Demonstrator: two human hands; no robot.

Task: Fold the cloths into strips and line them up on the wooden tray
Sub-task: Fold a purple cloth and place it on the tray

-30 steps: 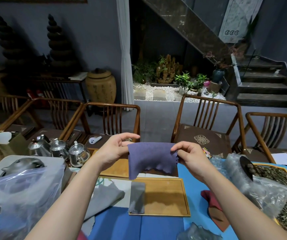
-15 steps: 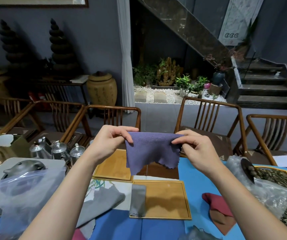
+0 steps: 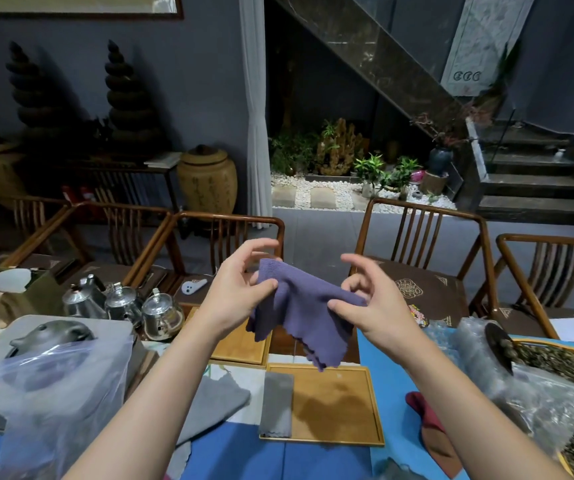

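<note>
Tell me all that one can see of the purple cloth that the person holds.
The purple cloth is a small, thin piece of soft, finely ribbed fabric with a wavy, scalloped edge. It is held up in the air above the wooden tray, not lying on anything. The left hand pinches its upper left part, the right hand pinches its right side. It sags between them, folded loosely over itself, and one corner hangs down toward the tray. It is not yet a strip.
</note>
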